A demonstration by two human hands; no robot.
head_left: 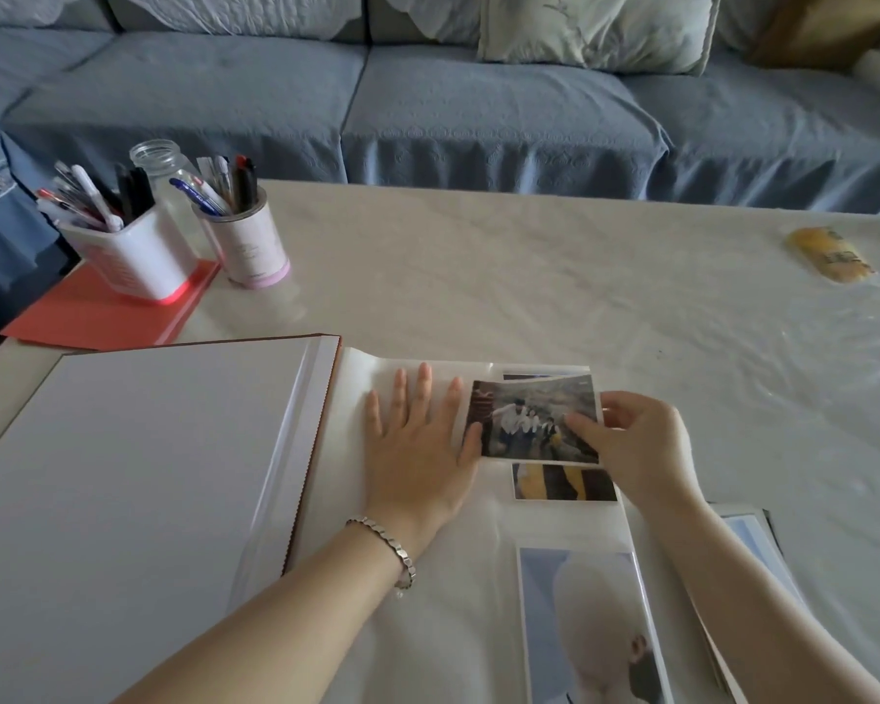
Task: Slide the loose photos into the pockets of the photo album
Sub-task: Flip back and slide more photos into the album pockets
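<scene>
Judged light, thin and springy: a photo [534,419] on glossy paper, likely slick against plastic, quick to crease at a corner or take fingerprints. Best taken by the short edges, not the face. Landscape print in muted greys and browns, with a few people in pale tops on a slope.

Lying on the right-hand page of the open album [184,475], toward 1 o'clock of the frame's middle, left edge toward the spine. Cannot tell whether any of it sits inside a pocket yet.

Pinched at its right edge by the right hand [636,439], thumb on the face, fingers curled over the edge. Left hand [417,449] spread flat, pressing the clear page at 9 o'clock of the print, thumb touching its lower left corner.

Just below at 6 o'clock, partly covered: a second print [562,482] in yellow and dark. Nearer still, a pale portrait [585,627]. More loose prints [748,536] at 4 o'clock on the table [478,271].
</scene>
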